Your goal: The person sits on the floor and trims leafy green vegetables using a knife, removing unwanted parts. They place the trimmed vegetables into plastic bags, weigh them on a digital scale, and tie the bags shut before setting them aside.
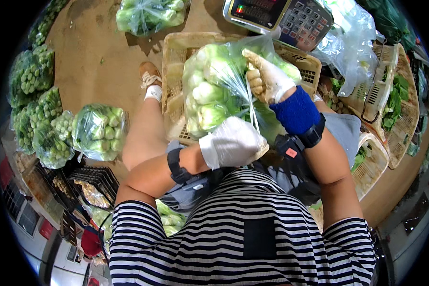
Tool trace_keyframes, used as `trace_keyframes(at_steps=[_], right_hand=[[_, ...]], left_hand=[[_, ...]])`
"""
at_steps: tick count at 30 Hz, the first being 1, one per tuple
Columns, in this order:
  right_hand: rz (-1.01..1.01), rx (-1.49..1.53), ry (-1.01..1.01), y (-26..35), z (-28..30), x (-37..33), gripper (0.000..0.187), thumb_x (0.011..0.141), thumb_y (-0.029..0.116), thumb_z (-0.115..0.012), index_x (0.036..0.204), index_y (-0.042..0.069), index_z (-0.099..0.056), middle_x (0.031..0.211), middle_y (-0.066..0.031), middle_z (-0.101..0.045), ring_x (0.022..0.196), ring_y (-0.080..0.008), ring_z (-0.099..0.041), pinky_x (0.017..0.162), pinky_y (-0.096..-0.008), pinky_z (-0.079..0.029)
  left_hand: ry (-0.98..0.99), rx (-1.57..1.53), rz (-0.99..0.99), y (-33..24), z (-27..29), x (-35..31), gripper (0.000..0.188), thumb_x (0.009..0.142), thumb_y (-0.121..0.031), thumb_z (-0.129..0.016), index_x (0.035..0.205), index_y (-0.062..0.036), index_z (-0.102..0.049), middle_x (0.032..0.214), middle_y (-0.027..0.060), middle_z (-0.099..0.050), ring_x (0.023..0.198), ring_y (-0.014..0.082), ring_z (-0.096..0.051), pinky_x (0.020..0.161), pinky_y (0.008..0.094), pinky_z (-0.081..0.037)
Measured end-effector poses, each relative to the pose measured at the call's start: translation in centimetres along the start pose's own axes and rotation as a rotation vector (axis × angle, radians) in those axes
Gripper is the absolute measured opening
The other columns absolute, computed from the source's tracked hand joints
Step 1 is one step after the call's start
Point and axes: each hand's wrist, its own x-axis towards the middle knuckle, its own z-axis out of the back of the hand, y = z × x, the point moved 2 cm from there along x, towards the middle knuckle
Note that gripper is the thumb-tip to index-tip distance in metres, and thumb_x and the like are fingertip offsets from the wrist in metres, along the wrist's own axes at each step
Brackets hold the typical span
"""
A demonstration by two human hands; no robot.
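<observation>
Bag in work: a clear plastic bag, filled with pale green, white-stalked leafy vegetables (207,90), is laid on a cream-yellow plastic crate with pierced walls (169,71), between the person's legs.
Left hand: the left hand in a white glove (236,143) is seen clenched at the near side of the bag; the lower end of a thin white strip (251,102) is gripped in it.
Right hand: the right hand in a cream-white glove (267,78) is placed over the bag's right part, with the fingers curled around the upper part of the strip. Whether the plastic is also pinched there, it cannot be told.
Strip: it is stretched between the two hands — nearly straight, over the bag.
Wrists: the right wrist is covered by a blue cloth band (298,110); a black strap (177,166) is fastened near the left wrist.
Scale: a grey weighing scale with a dark keypad (304,24) is placed just beyond the crate.
Floor: more filled clear bags (100,131) are set on the brown floor (105,57) at the left.
Right side: loose green leaves (396,102) are contained in a worn cream plastic basket (411,83).
</observation>
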Motion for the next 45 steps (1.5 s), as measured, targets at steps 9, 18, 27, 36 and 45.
trace_keyframes(at_steps=[9, 18, 27, 36, 45], right_hand=[[0.223, -0.481, 0.178, 1.9, 0.7, -2.1, 0.028, 0.088, 0.038, -0.05, 0.085, 0.011, -0.057, 0.057, 0.0078, -0.045, 0.045, -0.0029, -0.036, 0.039, -0.0175, -0.024], [1.177, -0.782, 0.0, -5.6, 0.2, -8.6, 0.017, 0.091, 0.024, -0.051, 0.09, 0.008, -0.057, 0.074, 0.0008, -0.052, 0.064, -0.0065, -0.048, 0.055, -0.0204, -0.037], [0.91, -0.582, 0.07, -7.5, -5.4, -14.8, 0.025, 0.093, 0.022, -0.046, 0.07, 0.013, -0.047, 0.06, 0.0088, -0.036, 0.052, -0.0012, -0.029, 0.046, -0.0192, -0.019], [1.492, -1.419, 0.141, -11.5, -18.9, -30.0, 0.012, 0.088, 0.011, -0.05, 0.089, -0.001, -0.054, 0.078, -0.0024, -0.057, 0.071, -0.0081, -0.051, 0.061, -0.019, -0.039], [1.58, -2.011, 0.188, -6.9, -33.9, -37.8, 0.018, 0.087, 0.016, -0.053, 0.098, 0.002, -0.057, 0.084, -0.0004, -0.057, 0.069, -0.008, -0.052, 0.058, -0.0196, -0.04]], left_hand=[[-0.254, -0.424, 0.295, -0.2, -2.1, -0.7, 0.019, 0.078, -0.023, -0.062, 0.077, -0.0054, -0.055, 0.071, 0.0093, -0.054, 0.065, 0.0264, -0.055, 0.059, 0.0342, -0.044], [-0.571, -0.454, 0.638, 0.0, -2.8, -1.0, 0.032, 0.077, -0.004, -0.057, 0.108, -0.0081, -0.052, 0.084, 0.0123, -0.062, 0.073, 0.0229, -0.06, 0.066, 0.0342, -0.047], [-1.0, -0.702, 0.26, -2.3, -1.0, -0.4, 0.012, 0.081, 0.0, -0.048, 0.084, -0.003, -0.06, 0.075, 0.0097, -0.061, 0.071, 0.016, -0.056, 0.069, 0.0293, -0.046], [-1.381, -1.204, -0.165, -12.9, 12.0, -5.3, 0.015, 0.082, -0.013, -0.049, 0.081, -0.0012, -0.058, 0.073, 0.0058, -0.057, 0.071, 0.0112, -0.051, 0.068, 0.0262, -0.042], [-1.694, -0.299, -0.333, -13.9, 29.0, -9.2, 0.008, 0.071, -0.01, -0.057, 0.067, -0.0034, -0.056, 0.065, 0.0142, -0.056, 0.063, 0.0269, -0.057, 0.056, 0.036, -0.045]])
